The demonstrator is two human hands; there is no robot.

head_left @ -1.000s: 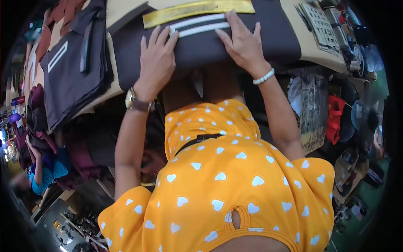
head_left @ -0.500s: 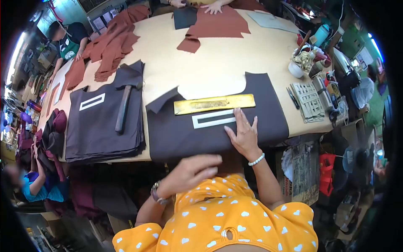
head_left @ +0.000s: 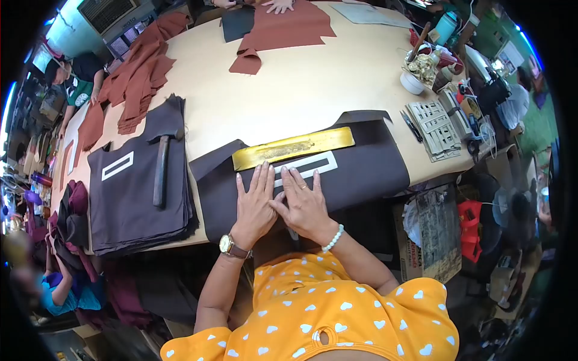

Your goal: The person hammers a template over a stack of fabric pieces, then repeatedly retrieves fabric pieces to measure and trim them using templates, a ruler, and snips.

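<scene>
My left hand (head_left: 256,207) lies flat on a dark fabric piece (head_left: 367,159), its fingers stretched toward a yellow metal bar (head_left: 293,148). Beside it, my right hand (head_left: 304,207) rests with spread fingers, fingertips at the lower edge of a white rectangular frame (head_left: 328,161) with a slot in it. Part of that frame's left end is hidden behind my fingers. The yellow bar lies across the fabric just above the frame. The fabric's front edge hangs over the table edge, and its upper corners are folded or lifted.
To the left, a hammer (head_left: 161,171) and another white frame (head_left: 117,166) lie on a stack of dark fabric (head_left: 135,201). Reddish-brown pieces (head_left: 289,27) lie at the far side, near another person's hand (head_left: 279,6). Cut templates (head_left: 433,129) and a white bowl (head_left: 412,83) stand at right.
My left hand has come up from near my lap onto the fabric. My right hand has shifted left along the frame. The fabric, bar and frame now appear tilted, and the view has shifted.
</scene>
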